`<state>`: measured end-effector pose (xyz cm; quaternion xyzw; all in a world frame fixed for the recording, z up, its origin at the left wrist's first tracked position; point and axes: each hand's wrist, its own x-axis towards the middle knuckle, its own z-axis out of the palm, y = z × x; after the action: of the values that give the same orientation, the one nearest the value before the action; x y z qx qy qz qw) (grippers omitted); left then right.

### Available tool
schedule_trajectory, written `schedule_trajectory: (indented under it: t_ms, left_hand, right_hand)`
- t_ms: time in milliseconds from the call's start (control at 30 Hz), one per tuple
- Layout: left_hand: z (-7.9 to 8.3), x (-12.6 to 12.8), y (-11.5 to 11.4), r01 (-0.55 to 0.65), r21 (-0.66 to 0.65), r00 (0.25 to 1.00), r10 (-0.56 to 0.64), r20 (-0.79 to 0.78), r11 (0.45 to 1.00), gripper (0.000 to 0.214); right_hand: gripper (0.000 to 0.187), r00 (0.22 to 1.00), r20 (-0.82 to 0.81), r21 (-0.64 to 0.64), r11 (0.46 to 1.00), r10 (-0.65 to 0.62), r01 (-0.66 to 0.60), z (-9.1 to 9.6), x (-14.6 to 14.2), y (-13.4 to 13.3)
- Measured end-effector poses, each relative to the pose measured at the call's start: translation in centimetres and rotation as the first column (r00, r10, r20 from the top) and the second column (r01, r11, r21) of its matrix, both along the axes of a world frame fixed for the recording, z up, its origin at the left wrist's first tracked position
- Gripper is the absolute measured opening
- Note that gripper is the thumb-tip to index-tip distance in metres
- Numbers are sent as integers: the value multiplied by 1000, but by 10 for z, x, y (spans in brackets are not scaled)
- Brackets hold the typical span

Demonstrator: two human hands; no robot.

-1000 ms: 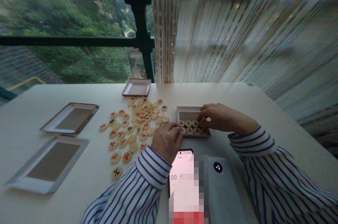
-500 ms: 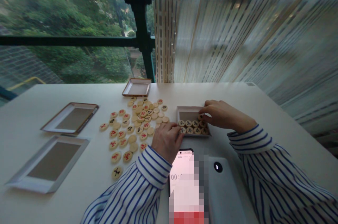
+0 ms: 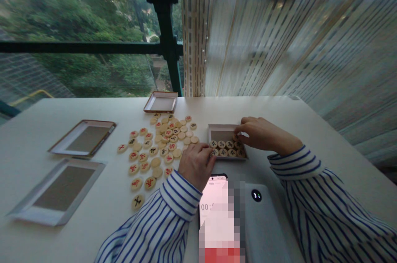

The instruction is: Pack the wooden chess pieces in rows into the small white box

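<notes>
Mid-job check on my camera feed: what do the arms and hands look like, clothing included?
Both arms wear long white sleeves with narrow dark blue stripes, ending in striped cuffs at the wrists. The left hand and right hand are bare; no gloves, rings or watch show.

I note subdued daylight from the window (image 3: 93, 23), upper left; shadows on the table (image 3: 263, 108) are soft. The curtain (image 3: 310, 48) smears and stretches toward the right edge. At lower centre the phone screen (image 3: 213, 192) glows pink, partly masked by coarse pixel blocks.
</notes>
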<state>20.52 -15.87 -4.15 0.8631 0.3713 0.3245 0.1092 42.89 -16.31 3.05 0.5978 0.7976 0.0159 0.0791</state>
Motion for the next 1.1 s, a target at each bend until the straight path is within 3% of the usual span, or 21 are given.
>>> schedule_trajectory:
  t_ms: [300, 1100]
  left_hand:
    - [0, 0, 1, -2, -11, 1000, 2, -2, 1000, 13]
    - [2, 0, -1, -1, -21, 1000, 1, -17, 1000, 13]
  right_hand:
    - [27, 991, -130, -99, 994, 33, -46, 1, 5, -4]
    - [23, 997, -65, -129, 990, 50, -58, 3, -5, -6]
